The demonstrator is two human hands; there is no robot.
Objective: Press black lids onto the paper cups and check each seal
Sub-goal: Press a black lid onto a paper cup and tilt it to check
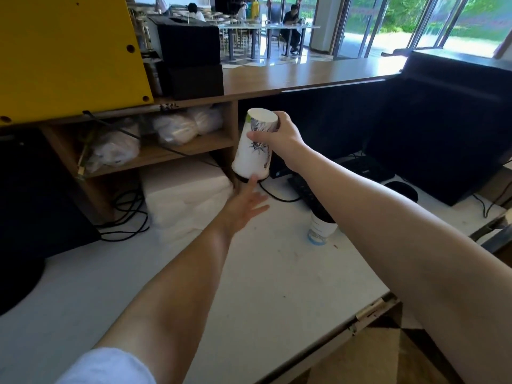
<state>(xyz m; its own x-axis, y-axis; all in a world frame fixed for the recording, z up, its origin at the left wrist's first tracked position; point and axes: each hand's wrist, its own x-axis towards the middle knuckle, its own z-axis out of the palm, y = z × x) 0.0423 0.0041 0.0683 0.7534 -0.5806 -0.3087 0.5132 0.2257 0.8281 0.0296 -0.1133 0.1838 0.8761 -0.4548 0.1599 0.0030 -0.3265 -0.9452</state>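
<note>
Paper cup [252, 155], inverted, sits gripped in right hand [278, 134]; left hand [243, 206] spreads flat beneath its black lid [241, 178].

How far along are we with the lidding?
Looks done: one lidded cup stands on the white table. In hand: the right hand holds a second cup upside down with its black lid on. The left hand is open beneath, touching the lid, apparently a seal check. Left: setting it down. No unlidded cups in view.
</note>
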